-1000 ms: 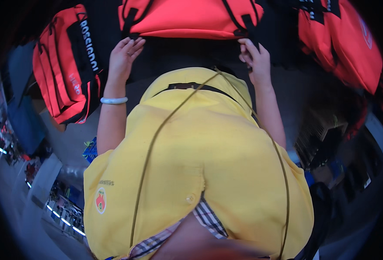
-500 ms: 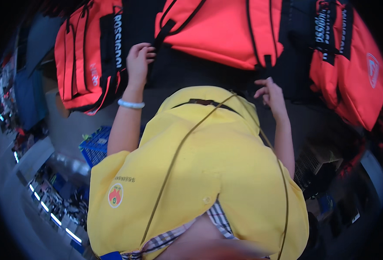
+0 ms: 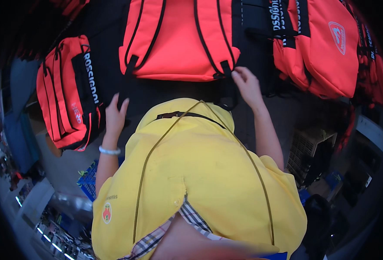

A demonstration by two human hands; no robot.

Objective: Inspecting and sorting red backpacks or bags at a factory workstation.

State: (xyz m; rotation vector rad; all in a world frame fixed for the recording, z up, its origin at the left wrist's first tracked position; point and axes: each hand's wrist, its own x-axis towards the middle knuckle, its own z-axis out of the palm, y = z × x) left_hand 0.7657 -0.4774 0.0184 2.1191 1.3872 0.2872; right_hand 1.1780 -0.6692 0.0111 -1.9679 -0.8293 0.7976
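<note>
A bright coral-red backpack (image 3: 178, 56) lies on the black table with its black-edged shoulder straps facing up and its base toward me. My right hand (image 3: 248, 89) is at the lower right corner of the pack, fingers closed at the black webbing strap (image 3: 226, 68) there; the fingertips partly cover the spot. To the left, my left hand (image 3: 116, 113) is apart from the pack, thumb and fingers spread with nothing visible in them. It is nearest to a second red backpack (image 3: 63, 95) with a black lettered side band.
More red backpacks (image 3: 326, 52) stand at the right on the dark tabletop (image 3: 165, 89). Below the table's edge are a blue plastic basket (image 3: 87, 182) at the left and a pale slatted crate (image 3: 304, 151) at the right.
My view has shifted, and the middle backpack now lies straighter, its straps more fully visible. My left hand has come away from the left strap; my right hand has reached the right one.
</note>
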